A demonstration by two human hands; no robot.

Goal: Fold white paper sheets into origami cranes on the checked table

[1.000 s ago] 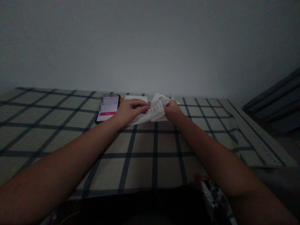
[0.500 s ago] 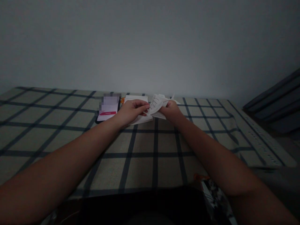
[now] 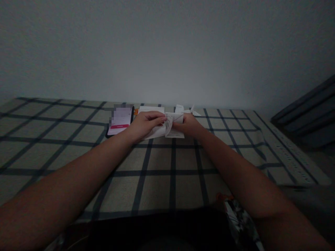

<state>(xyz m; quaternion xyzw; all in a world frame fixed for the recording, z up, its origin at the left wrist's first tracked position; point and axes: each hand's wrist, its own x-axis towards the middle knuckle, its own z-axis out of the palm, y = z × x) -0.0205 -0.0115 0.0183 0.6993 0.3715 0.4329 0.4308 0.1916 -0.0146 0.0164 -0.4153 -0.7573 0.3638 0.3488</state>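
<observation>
On the checked tablecloth [image 3: 157,160], both of my hands are at a white paper booklet [image 3: 176,131] with thin dark line drawings. My left hand [image 3: 146,122] lies over its left pages [image 3: 154,133], thumb and fingers pinching a curled page [image 3: 169,121] near the middle. My right hand [image 3: 190,123] grips the right side of the pages, thumb in front and the other fingers mostly hidden behind. Just beyond my right hand, small folded white paper pieces [image 3: 195,111] stick up. A phone [image 3: 119,122] with a lit screen lies left of my left hand.
A small orange item [image 3: 136,111] shows between the phone and the paper. The wall [image 3: 167,52] rises behind the table. At lower right, a black-and-white patterned item [image 3: 242,219] with an orange part is near my right arm. Dark folded fabric [image 3: 309,115] hangs far right.
The raised, curled page has come down and turned leftward toward my left hand. My right hand has shifted slightly left with it, and more of the flat right page shows.
</observation>
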